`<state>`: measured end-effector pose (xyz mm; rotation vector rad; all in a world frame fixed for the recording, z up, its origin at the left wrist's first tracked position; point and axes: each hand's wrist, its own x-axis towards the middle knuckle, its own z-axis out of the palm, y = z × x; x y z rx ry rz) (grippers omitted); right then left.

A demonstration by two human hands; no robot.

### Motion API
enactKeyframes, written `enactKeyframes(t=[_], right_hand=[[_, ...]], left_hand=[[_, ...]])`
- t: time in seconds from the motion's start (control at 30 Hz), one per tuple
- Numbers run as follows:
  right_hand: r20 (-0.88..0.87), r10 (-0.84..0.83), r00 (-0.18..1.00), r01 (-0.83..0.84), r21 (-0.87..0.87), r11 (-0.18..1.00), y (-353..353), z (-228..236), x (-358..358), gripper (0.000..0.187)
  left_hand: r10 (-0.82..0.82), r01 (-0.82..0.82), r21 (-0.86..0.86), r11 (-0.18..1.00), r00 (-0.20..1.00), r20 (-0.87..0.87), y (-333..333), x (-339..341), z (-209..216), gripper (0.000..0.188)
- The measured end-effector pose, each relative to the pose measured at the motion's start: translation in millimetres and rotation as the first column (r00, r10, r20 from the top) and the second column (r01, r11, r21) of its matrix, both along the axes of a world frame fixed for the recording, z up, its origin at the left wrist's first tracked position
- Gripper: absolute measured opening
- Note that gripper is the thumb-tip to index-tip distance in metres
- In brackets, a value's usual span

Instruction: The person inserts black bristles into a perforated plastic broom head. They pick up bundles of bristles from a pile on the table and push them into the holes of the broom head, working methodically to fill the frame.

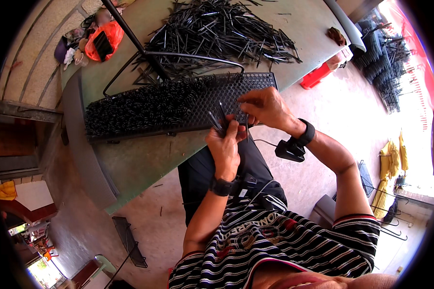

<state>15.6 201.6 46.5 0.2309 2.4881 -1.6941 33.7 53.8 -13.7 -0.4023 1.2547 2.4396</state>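
where fingers [231, 129] overlap, black sticks [217, 119] partly hidden

green table [140, 159], perforated tray [178, 103], black rods [226, 33]

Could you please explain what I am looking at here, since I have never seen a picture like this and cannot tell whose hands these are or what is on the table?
There is no machine: a person works with two bare hands, filmed by a wide fisheye camera worn on their head and looking down. That is why straight edges bend and the person's striped shirt fills the bottom. The left hand holds a small bundle of thin black sticks. The right hand pinches one stick beside it, just over the edge of a long black perforated tray. The tray's left part is packed with black pieces; its right part shows bare holes. It lies on a green table, with a big loose pile of black sticks behind it and an orange bag at the far left corner. Both wrists wear black bands.
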Motion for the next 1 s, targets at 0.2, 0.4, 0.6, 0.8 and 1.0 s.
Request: enactKeyframes(t=[0.2, 0.4, 0.6, 0.8, 1.0], right_hand=[[-0.565, -0.182, 0.804, 0.257, 0.056, 0.965, 18, -3, -24, 0.021], [-0.640, -0.046, 0.767, 0.224, 0.200, 0.954, 27, -25, -45, 0.019], [-0.684, 0.164, 0.711, 0.190, 0.412, 0.891, 28, -30, -52, 0.017], [-0.678, 0.297, 0.673, 0.188, 0.545, 0.817, 27, -20, -58, 0.017], [-0.689, 0.292, 0.664, 0.170, 0.519, 0.838, 25, -18, -57, 0.017]], left_hand=[[-0.027, 0.020, -0.071, 0.997, 0.996, -0.090, -11, -4, 3, 0.016], [-0.094, 0.095, -0.012, 0.995, 0.995, 0.038, -13, -7, 11, 0.014], [-0.074, 0.074, 0.008, 0.997, 0.994, 0.079, -17, -11, 12, 0.011], [-0.024, 0.026, -0.011, 1.000, 0.992, 0.121, -15, -15, 16, 0.010], [-0.024, 0.024, 0.003, 1.000, 0.991, 0.129, -16, -14, 16, 0.011]])
